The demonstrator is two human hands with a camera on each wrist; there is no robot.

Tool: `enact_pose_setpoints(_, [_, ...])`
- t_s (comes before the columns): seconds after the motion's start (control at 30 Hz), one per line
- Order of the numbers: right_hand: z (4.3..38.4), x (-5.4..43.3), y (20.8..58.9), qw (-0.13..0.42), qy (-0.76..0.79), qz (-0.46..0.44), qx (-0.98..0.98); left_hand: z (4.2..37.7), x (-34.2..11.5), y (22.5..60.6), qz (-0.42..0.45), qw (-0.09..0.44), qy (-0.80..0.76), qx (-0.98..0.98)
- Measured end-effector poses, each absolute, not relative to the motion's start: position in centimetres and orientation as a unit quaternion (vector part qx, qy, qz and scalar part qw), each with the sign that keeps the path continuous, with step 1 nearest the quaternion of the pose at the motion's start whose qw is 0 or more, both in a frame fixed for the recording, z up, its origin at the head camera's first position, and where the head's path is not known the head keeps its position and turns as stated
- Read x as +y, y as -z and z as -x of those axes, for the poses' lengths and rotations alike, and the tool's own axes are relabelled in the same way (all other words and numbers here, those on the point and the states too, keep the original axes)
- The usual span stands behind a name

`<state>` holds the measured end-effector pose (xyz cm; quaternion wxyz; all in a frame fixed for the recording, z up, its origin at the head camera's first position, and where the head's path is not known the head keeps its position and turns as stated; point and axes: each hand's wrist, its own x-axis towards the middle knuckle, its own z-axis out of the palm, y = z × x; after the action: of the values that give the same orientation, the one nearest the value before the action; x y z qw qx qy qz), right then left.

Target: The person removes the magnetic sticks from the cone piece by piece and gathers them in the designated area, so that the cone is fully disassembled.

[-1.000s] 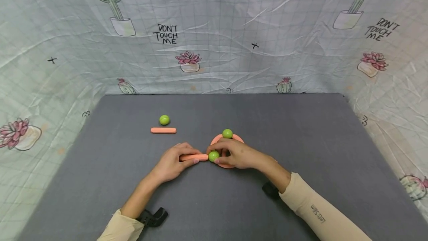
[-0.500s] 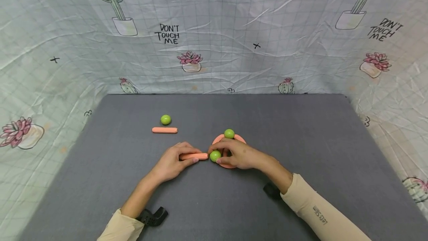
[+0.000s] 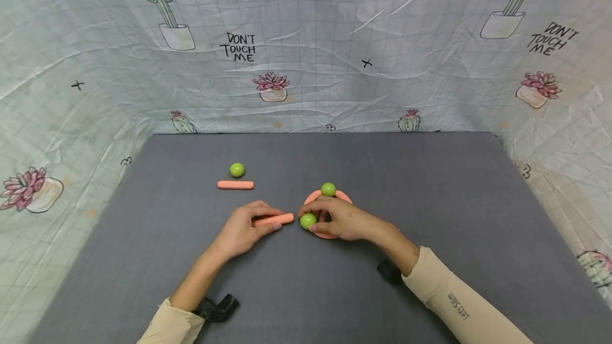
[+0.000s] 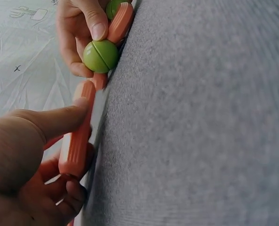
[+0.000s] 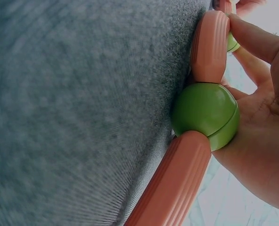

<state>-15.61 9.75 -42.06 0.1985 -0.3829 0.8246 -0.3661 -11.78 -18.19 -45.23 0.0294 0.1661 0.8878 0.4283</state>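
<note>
In the head view my left hand (image 3: 241,232) pinches a straight salmon-coloured ribbed rod (image 3: 279,220) between thumb and fingers. A small gap separates the rod's right end from a glossy green ball (image 3: 308,221). Thumb and fingers of my right hand (image 3: 349,220) pinch that ball. It sits on a ring of curved salmon pieces (image 3: 326,237), which also bears a second green ball (image 3: 328,189) at its far side; the hand hides part of the ring. In the right wrist view, curved ribbed pieces (image 5: 210,47) join at a green ball (image 5: 205,110).
Farther back on the grey table (image 3: 430,185), to the left, lie another salmon rod (image 3: 236,185) and a loose green ball (image 3: 237,170). A cactus-print cloth (image 3: 325,89) stands behind the table and along its sides.
The rod's end was against the near green ball; my left hand has drawn it back leftward, and it now tilts slightly. My right hand keeps its hold on the ball.
</note>
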Motion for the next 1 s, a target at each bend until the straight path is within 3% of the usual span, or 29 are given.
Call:
enact_pose_setpoints(0.23, [15.7, 9.8, 42.1, 0.198, 0.368, 0.381, 0.825, 11.9, -18.6, 45.0, -0.119, 0.038, -0.458, 0.88])
enact_pose_setpoints(1.0, [15.6, 9.8, 42.4, 0.211, 0.376, 0.371, 0.823, 12.5, -22.5, 45.8, -0.102, -0.048, -0.456, 0.883])
